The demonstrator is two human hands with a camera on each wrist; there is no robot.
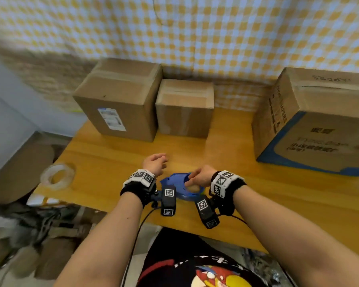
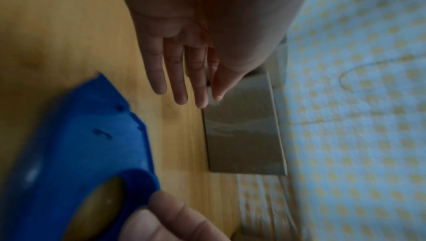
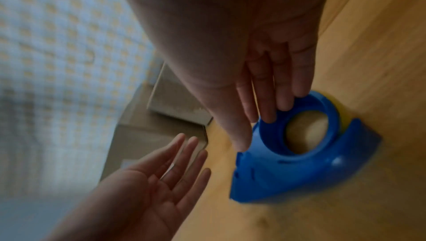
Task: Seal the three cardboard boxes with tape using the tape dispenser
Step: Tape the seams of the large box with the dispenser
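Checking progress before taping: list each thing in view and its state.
tape dispenser: flat on table, right hand's fingers touching its ring
left hand: open, holding nothing
right hand: open
left box: closed
middle box: closed
right box: closed
loose tape roll: lying flat, untouched

Blue plastic tape dispenser [image 1: 175,184] lies flat on its side at the near edge, about 6 o'clock on the wooden surface, its round hub opening facing up. Three brown cardboard boxes stand upright along the far edge. The tall box [image 1: 120,98] at 11 o'clock carries a white shipping label on its front face and has its top flaps closed. The smaller box [image 1: 184,106] at 12 o'clock sits just beside it, flaps closed. The large box [image 1: 311,121] with blue printing stands well apart at 2 o'clock.
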